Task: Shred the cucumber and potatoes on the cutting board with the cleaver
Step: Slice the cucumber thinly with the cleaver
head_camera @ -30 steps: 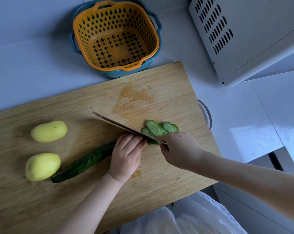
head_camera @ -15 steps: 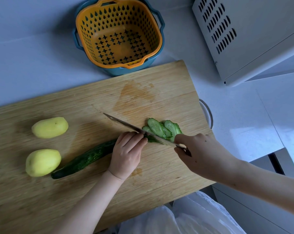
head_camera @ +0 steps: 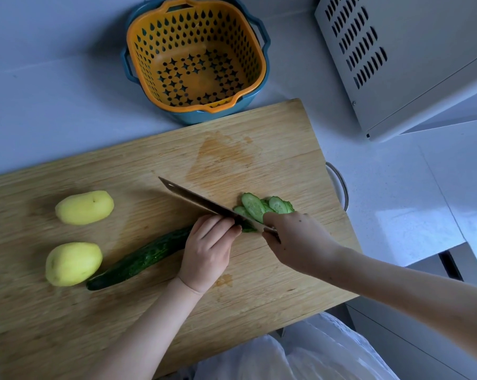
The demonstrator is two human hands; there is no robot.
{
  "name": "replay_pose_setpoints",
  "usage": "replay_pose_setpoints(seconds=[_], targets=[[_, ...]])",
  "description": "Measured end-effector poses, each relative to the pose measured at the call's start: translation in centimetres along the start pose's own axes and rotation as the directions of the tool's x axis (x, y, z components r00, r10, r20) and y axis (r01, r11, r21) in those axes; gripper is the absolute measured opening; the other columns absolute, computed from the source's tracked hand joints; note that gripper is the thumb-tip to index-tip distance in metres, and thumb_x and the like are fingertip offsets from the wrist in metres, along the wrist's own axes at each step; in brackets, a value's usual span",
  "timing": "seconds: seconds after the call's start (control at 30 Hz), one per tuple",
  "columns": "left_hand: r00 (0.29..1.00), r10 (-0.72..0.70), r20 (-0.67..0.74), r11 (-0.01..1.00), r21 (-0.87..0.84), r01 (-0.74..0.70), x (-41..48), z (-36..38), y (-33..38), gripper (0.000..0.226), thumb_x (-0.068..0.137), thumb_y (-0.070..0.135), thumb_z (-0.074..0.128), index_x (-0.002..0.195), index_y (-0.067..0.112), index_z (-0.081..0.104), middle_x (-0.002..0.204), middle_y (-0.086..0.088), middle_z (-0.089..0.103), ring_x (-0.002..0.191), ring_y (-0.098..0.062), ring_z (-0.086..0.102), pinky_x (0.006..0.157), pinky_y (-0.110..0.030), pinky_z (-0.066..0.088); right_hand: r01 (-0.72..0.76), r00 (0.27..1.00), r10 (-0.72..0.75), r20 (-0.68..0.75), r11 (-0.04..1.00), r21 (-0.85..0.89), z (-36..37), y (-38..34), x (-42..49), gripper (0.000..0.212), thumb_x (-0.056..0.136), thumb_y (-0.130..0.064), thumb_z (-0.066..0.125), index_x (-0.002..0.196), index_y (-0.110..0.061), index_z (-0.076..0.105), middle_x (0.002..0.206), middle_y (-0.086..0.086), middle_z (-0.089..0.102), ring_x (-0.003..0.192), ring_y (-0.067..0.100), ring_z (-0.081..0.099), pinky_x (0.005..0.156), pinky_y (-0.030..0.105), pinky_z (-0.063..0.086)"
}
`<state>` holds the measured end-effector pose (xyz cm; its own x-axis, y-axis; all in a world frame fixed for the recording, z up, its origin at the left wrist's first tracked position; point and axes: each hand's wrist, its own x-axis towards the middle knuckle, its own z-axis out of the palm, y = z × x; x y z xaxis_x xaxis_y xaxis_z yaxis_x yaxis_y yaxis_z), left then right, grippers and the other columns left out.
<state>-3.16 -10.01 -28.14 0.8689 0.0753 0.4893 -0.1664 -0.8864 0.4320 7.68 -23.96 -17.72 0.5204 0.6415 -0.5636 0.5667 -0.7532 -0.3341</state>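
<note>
The left grip [head_camera: 207, 253] lies over the cut end of the cucumber [head_camera: 144, 259], fingers curled down on it and knuckles touching the flat of the cleaver [head_camera: 199, 202]. The right grip [head_camera: 297, 239] is clamped round the cleaver's handle, which it hides almost wholly. The blade runs slantwise from that grip toward the far middle of the cutting board [head_camera: 259, 160], its edge down on the cucumber just beside the left fingertips.

The uncut length of the cucumber stretches from under the left grip toward the board's near left corner. The cucumber slices [head_camera: 255, 207] lie overlapped on the far side of the blade, touching the right grip's knuckles. Two peeled potatoes sit near the board's left edge: the far potato [head_camera: 84, 207] apart from the cucumber, the near potato [head_camera: 73, 264] just beside its dark tip.

The board rests on the pale desk [head_camera: 53, 91]. Beyond its far edge stands an orange colander [head_camera: 196, 53] nested in a blue bowl [head_camera: 193, 116].
</note>
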Motion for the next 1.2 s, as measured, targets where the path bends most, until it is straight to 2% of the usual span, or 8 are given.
replay_pose_setpoints(seconds=[0.13, 0.23, 0.37, 0.63, 0.73, 0.87, 1.0, 1.2], targets=[[1.0, -0.008, -0.008, 1.0, 0.001, 0.008, -0.1, -0.1, 0.1, 0.013, 0.083, 0.0, 0.062, 0.081, 0.002, 0.074, 0.088, -0.012, 0.071, 0.095, -0.021, 0.057, 0.089, -0.036, 0.049, -0.005, 1.0, 0.004, 0.013, 0.997, 0.071, -0.9, 0.6, -0.2, 0.02, 0.094, -0.024, 0.044, 0.076, -0.017, 0.043, 0.06, -0.003, 0.044, 0.059, 0.023, 0.049, 0.054, 0.032, 0.041], [1.0, -0.007, -0.011, 1.0, 0.009, 0.007, 0.0, -0.1, 0.1, 0.012, 0.082, 0.0, 0.062, 0.08, 0.002, 0.074, 0.086, -0.011, 0.071, 0.092, -0.02, 0.056, 0.089, -0.035, 0.048, -0.014, 1.0, 0.015, -0.017, 0.996, 0.086, -1.5, 0.8, -1.3, 0.026, 0.095, -0.025, 0.044, 0.069, -0.019, 0.041, 0.056, -0.004, 0.042, 0.05, 0.016, 0.04, 0.047, 0.028, 0.031], [1.0, 0.012, -0.017, 1.0, 0.022, -0.011, 0.0, 0.0, 0.0, 0.012, 0.083, 0.0, 0.063, 0.08, 0.001, 0.074, 0.087, -0.012, 0.072, 0.092, -0.021, 0.056, 0.088, -0.035, 0.047, 0.002, 1.0, -0.002, -0.011, 1.0, 0.013, -1.9, 0.9, -2.7, 0.02, 0.095, -0.027, 0.042, 0.083, -0.016, 0.052, 0.057, -0.006, 0.043, 0.05, 0.013, 0.04, 0.048, 0.025, 0.032], [1.0, 0.017, -0.009, 1.0, 0.02, -0.017, -0.1, 0.0, -0.1, 0.012, 0.083, 0.0, 0.063, 0.08, 0.001, 0.074, 0.086, -0.012, 0.071, 0.092, -0.021, 0.056, 0.088, -0.035, 0.048, 0.004, 1.0, -0.003, 0.013, 0.998, -0.056, -2.0, 0.6, -2.4, 0.017, 0.097, -0.027, 0.037, 0.09, -0.018, 0.05, 0.062, -0.007, 0.041, 0.061, 0.017, 0.045, 0.049, 0.023, 0.031], [1.0, 0.016, -0.007, 1.0, 0.014, -0.016, -0.1, -0.1, -0.1, 0.013, 0.083, -0.002, 0.062, 0.08, 0.001, 0.074, 0.086, -0.013, 0.071, 0.092, -0.022, 0.056, 0.088, -0.036, 0.048, 0.009, 0.999, -0.008, 0.031, 0.999, -0.038, -1.0, 0.0, -1.0, 0.015, 0.096, -0.024, 0.038, 0.085, -0.017, 0.046, 0.063, -0.006, 0.042, 0.063, 0.02, 0.049, 0.052, 0.028, 0.036], [1.0, -0.001, -0.004, 1.0, 0.006, 0.001, 0.2, -0.3, 0.2, 0.013, 0.083, -0.002, 0.061, 0.081, 0.001, 0.074, 0.087, -0.014, 0.07, 0.094, -0.022, 0.056, 0.088, -0.038, 0.049, -0.016, 1.0, 0.016, 0.022, 1.0, -0.001, -0.1, -0.1, 0.1, 0.015, 0.095, -0.022, 0.041, 0.08, -0.018, 0.043, 0.06, -0.006, 0.04, 0.053, 0.015, 0.041, 0.044, 0.024, 0.029], [1.0, -0.001, -0.004, 0.998, 0.059, 0.001, 0.1, -0.9, 0.0, 0.013, 0.082, 0.0, 0.064, 0.082, 0.006, 0.076, 0.087, -0.01, 0.07, 0.094, -0.022, 0.055, 0.087, -0.037, 0.045, -0.007, 1.0, 0.007, -0.001, 1.0, 0.022, -0.1, 0.1, -0.3, 0.025, 0.096, -0.023, 0.041, 0.071, -0.021, 0.038, 0.058, -0.007, 0.039, 0.051, 0.013, 0.038, 0.044, 0.024, 0.027], [0.999, 0.014, -0.036, 0.996, 0.092, -0.011, 0.0, -0.5, -0.4, 0.013, 0.081, 0.0, 0.066, 0.081, 0.007, 0.077, 0.084, -0.01, 0.071, 0.087, -0.022, 0.052, 0.083, -0.034, 0.044, -0.029, 0.998, 0.03, -0.058, 1.0, 0.005, -1.5, 0.6, -3.2, 0.018, 0.095, -0.027, 0.041, 0.081, -0.018, 0.047, 0.057, -0.007, 0.04, 0.05, 0.013, 0.039, 0.047, 0.023, 0.029]])
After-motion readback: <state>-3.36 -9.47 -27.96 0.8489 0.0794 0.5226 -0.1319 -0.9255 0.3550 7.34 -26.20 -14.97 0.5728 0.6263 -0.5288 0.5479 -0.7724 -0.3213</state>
